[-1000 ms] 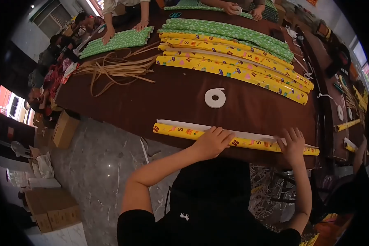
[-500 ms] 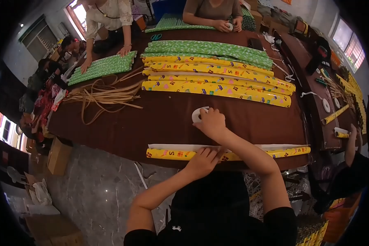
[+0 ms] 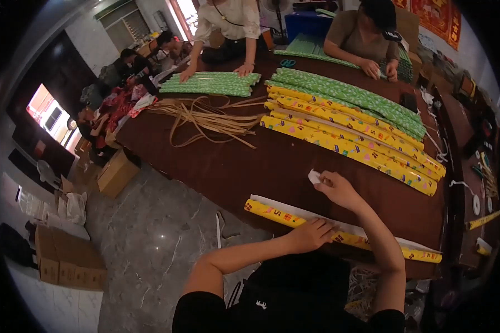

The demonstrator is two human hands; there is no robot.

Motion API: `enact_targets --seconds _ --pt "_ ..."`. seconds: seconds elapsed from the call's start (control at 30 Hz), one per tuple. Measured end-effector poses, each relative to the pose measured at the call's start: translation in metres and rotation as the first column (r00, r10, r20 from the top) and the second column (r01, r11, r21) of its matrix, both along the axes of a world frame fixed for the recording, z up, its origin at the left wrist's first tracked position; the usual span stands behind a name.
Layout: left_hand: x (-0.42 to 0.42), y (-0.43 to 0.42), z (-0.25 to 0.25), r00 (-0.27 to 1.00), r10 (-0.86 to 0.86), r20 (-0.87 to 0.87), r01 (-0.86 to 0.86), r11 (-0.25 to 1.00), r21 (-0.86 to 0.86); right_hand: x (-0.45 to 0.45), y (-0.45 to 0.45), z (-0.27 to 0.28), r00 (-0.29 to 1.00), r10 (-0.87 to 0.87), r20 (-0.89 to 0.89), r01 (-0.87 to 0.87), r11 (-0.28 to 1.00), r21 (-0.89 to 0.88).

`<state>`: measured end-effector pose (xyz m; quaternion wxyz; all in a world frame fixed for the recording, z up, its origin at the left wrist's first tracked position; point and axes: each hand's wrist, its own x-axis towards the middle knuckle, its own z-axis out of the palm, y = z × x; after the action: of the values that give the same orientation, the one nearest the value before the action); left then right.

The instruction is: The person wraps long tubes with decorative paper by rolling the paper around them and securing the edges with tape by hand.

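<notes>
Right of centre, the right hand point(image 3: 335, 187) hides part of the white tape roll point(image 3: 314, 177); the left hand point(image 3: 311, 235) covers some of the yellow paper roll point(image 3: 356, 241). The top edge crops a standing person point(image 3: 226, 23).

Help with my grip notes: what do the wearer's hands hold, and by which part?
The right hand holds a white tape roll by its right edge. The left hand rests on a shiny yellow printed tube near its middle; gripping cannot be told.

Dim indoor light, glaring opening point(image 3: 53, 117) at left, glint on floor point(image 3: 155, 247); curved fisheye distortion, blackened edges
</notes>
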<state>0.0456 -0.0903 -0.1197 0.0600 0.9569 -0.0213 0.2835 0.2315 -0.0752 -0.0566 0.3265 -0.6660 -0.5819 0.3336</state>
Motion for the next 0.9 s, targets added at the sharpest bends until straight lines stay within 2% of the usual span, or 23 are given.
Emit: enact_targets --seconds 0.03,0.07,0.1,0.13,0.2,0.27,0.33,0.43,0.57,0.63,0.77,0.83,0.9 --pt "0.001 -0.001 0.001 1.0 -0.006 0.006 0.006 1.0 -0.015 -0.001 0.004 0.013 0.902 0.114 -0.417 -0.211 0.958 -0.196" --pt "0.0 -0.003 0.003 1.0 -0.012 0.011 0.012 0.999 -0.03 -0.01 0.0 0.026 0.726 0.098 -0.681 -0.305 0.933 -0.191" --pt "-0.002 -0.005 0.002 1.0 0.01 0.002 -0.01 1.0 0.005 -0.021 -0.007 0.029 0.478 0.053 -0.877 -0.398 0.903 -0.163" --pt "-0.004 -0.006 0.001 0.999 0.034 0.005 -0.034 0.999 0.02 -0.033 -0.008 0.026 0.345 0.137 -0.929 -0.451 0.892 -0.036" --pt "-0.006 -0.011 -0.002 0.998 0.067 0.006 -0.067 0.996 0.055 -0.045 -0.019 0.043 0.287 0.024 -0.958 -0.51 0.85 -0.132" --pt "-0.006 -0.017 -0.008 0.994 0.11 -0.019 -0.11 0.994 0.015 -0.044 -0.014 0.019 0.325 0.083 -0.942 -0.579 0.805 -0.129" --pt "-0.006 -0.015 -0.012 0.995 0.096 -0.029 -0.096 0.995 -0.008 -0.047 -0.014 0.012 0.407 0.021 -0.913 -0.537 0.814 -0.221" --pt "-0.006 -0.014 -0.011 0.996 0.087 -0.014 -0.087 0.995 -0.049 -0.044 -0.015 0.008 0.317 -0.038 -0.948 -0.491 0.849 -0.198" --pt "-0.005 -0.013 -0.012 0.997 0.074 -0.013 -0.075 0.993 -0.086 -0.046 -0.015 0.014 0.304 -0.047 -0.952 -0.44 0.879 -0.184" --pt "-0.005 -0.016 -0.018 0.995 0.093 0.02 -0.09 0.988 -0.123 -0.042 -0.011 -0.001 0.343 -0.042 -0.938 -0.451 0.869 -0.204" --pt "-0.006 -0.015 -0.018 0.995 0.079 0.063 -0.074 0.993 -0.087 -0.043 0.0 -0.01 0.365 -0.025 -0.931 -0.488 0.846 -0.214" --pt "-0.007 -0.016 -0.015 0.996 0.078 0.047 -0.074 0.993 -0.089 -0.048 0.005 -0.011 0.468 0.034 -0.883 -0.511 0.826 -0.239" --pt "-0.007 -0.017 -0.016 0.996 0.074 0.059 -0.069 0.994 -0.084 -0.048 0.004 -0.006 0.463 0.022 -0.886 -0.497 0.834 -0.238"
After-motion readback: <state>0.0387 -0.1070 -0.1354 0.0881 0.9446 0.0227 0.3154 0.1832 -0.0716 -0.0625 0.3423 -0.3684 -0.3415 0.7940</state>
